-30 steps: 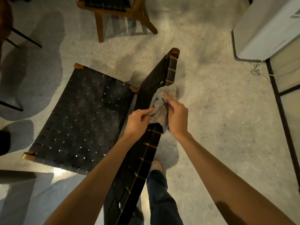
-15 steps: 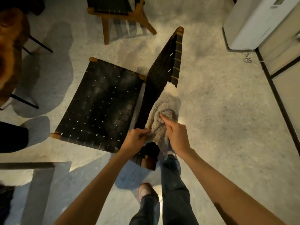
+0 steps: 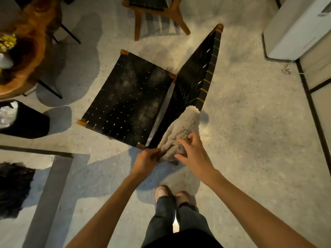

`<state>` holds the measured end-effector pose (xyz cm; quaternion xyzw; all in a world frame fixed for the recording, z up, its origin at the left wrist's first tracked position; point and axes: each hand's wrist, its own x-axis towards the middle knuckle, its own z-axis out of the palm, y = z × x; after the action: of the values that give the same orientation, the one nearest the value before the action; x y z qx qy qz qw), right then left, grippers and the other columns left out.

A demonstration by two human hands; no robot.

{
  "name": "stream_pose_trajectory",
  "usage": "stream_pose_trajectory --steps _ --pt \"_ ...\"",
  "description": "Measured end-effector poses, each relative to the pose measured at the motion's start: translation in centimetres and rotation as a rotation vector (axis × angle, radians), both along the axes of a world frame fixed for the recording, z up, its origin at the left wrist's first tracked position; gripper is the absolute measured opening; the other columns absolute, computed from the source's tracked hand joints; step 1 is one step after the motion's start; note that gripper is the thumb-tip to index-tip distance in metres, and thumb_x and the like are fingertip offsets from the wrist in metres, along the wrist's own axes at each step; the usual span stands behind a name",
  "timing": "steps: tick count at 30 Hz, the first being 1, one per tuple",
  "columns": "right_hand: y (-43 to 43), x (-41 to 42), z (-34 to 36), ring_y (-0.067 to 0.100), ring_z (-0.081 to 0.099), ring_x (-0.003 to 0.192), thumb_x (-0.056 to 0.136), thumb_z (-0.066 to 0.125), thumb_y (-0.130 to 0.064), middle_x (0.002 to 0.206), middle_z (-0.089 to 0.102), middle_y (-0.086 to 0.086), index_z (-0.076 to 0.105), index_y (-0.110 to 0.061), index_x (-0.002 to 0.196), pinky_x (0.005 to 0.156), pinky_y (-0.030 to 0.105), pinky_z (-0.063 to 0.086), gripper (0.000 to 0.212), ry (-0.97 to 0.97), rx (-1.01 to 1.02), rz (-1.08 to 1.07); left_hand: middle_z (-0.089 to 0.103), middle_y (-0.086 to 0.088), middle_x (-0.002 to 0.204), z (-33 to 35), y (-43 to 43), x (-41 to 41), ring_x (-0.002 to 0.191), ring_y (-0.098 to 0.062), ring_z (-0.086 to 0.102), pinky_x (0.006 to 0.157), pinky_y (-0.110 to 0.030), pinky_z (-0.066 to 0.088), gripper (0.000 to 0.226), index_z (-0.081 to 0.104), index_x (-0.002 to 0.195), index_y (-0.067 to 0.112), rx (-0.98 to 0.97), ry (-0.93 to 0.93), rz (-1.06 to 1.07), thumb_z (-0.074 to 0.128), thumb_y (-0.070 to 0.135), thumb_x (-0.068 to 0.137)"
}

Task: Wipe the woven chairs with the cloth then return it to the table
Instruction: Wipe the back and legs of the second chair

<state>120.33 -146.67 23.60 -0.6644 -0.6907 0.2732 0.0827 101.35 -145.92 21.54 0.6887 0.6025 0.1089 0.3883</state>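
The cloth [image 3: 180, 133] has slid down the backrest toward the person since a second ago, and both hands have come back with it. The feet now stand side by side, and a wooden table [image 3: 34, 42] has swung into view at far left.

The speckled concrete floor [image 3: 250, 140] fills the room, pale and patched with soft shadows. On it stands the woven chair [image 3: 125, 97], with black straps on a wooden frame and its seat spread out to the left. Its backrest [image 3: 195, 74] rises edge-on to the right. The fluffy beige cloth lies bunched over the near end of that backrest, covering its top edge.

The right hand [image 3: 193, 154] claws into the cloth from above, thumb and fingers curled into the pile. The left hand [image 3: 145, 161] pinches the cloth's left edge, right beside the chair's near corner.

At top right is a white appliance [image 3: 295, 27]. It carries a small label, too blurred to read, and a pale cord [image 3: 286, 68] lies coiled on the floor below it. A second woven chair [image 3: 152, 8] stands at the top edge, well apart from the first.

The table at left holds something yellow, with thin black legs under it. Below it is a black container [image 3: 30, 122], and lower still a dark shaggy shape [image 3: 12, 188] beside a grey beam [image 3: 48, 194]. A pair of pinkish shoes [image 3: 172, 194] sits just behind the hands.
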Motion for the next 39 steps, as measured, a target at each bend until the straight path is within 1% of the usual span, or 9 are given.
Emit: stream_pose_trajectory --steps 4,6,12,18,26,30,34,37,39 --pt "0.5 -0.2 -0.3 0.023 0.048 0.116 0.088 0.065 -0.016 0.13 0.041 0.009 0.05 -0.015 0.129 0.091 0.023 0.044 0.043 -0.002 0.071 0.117 0.065 -0.012 0.108 -0.4 -1.0 0.5 0.089 -0.011 0.055 0.072 -0.002 0.041 0.025 0.064 0.116 0.005 -0.002 -0.025 0.093 0.053 0.005 0.094" --pt "1.5 0.5 -0.4 0.023 0.052 0.113 0.086 0.068 -0.017 0.129 0.048 0.007 0.053 -0.014 0.13 0.085 0.022 0.041 0.047 0.051 0.018 0.127 0.064 -0.011 0.11 -0.5 -1.2 1.1 0.091 -0.011 0.055 0.076 -0.008 0.043 0.027 0.062 0.12 0.008 -0.02 -0.044 0.152 0.052 0.006 0.095" --pt "1.1 1.1 -1.1 0.011 0.057 0.092 0.068 0.083 -0.011 0.11 0.065 0.007 0.068 -0.006 0.114 0.06 -0.007 0.034 0.048 0.358 -0.045 -0.256 0.064 -0.008 0.112 0.1 -0.5 3.3 0.091 -0.01 0.055 0.08 -0.013 0.043 0.03 0.058 0.126 0.011 0.006 -0.072 0.276 0.051 0.013 0.097" --pt "1.2 1.4 -0.7 0.018 0.062 0.093 0.07 0.083 -0.016 0.11 0.068 0.01 0.068 -0.006 0.115 0.073 0.013 0.043 0.049 0.302 -0.039 -0.229 0.066 -0.007 0.109 0.6 -0.6 4.8 0.086 -0.012 0.056 0.075 -0.019 0.044 0.03 0.061 0.124 0.012 0.038 -0.039 0.279 0.052 0.013 0.096" --pt "1.9 2.8 2.8 0.023 0.06 0.107 0.086 0.068 -0.01 0.118 0.064 0.012 0.062 -0.004 0.123 0.08 0.018 0.041 0.038 0.16 -0.027 0.098 0.064 -0.007 0.11 2.9 -2.1 3.9 0.095 -0.015 0.058 0.077 -0.016 0.045 0.026 0.062 0.119 0.01 0.072 -0.056 0.306 0.048 0.013 0.098" --pt "1.0 2.7 5.2 0.021 0.051 0.118 0.096 0.052 -0.011 0.13 0.05 0.009 0.048 -0.016 0.13 0.085 0.021 0.043 0.035 0.237 -0.069 0.165 0.059 -0.002 0.1 5.5 -2.7 3.4 0.091 -0.016 0.057 0.077 -0.02 0.046 0.023 0.059 0.112 0.013 0.068 -0.173 0.305 0.042 0.023 0.101" --pt "-0.6 1.9 7.7 0.014 0.054 0.109 0.099 0.044 -0.012 0.131 0.043 0.005 0.03 -0.027 0.129 0.075 0.021 0.051 0.037 0.331 -0.031 0.193 0.054 0.008 0.088 8.3 -3.5 2.7 0.079 -0.009 0.054 0.063 -0.006 0.041 0.013 0.047 0.109 0.021 0.156 -0.204 0.32 0.038 0.027 0.101" --pt "-1.1 1.3 9.0 0.011 0.058 0.091 0.1 0.043 -0.015 0.119 0.052 0.005 0.031 -0.029 0.117 0.06 0.019 0.048 0.026 0.312 0.008 0.22 0.057 0.004 0.101 10.5 -4.4 1.2 0.089 -0.015 0.06 0.074 -0.022 0.05 0.03 0.041 0.12 0.02 0.179 -0.266 0.266 0.051 0.033 0.094" --pt "-1.1 0.6 9.6 0.015 0.058 0.099 0.099 0.046 -0.016 0.116 0.057 0.003 0.041 -0.025 0.113 0.068 0.023 0.05 0.017 0.253 0.037 0.233 0.054 0.0 0.118 11.5 -5.0 -0.5 0.104 -0.015 0.056 0.087 -0.028 0.048 0.051 0.04 0.126 0.016 0.213 -0.283 0.157 0.066 0.03 0.085"
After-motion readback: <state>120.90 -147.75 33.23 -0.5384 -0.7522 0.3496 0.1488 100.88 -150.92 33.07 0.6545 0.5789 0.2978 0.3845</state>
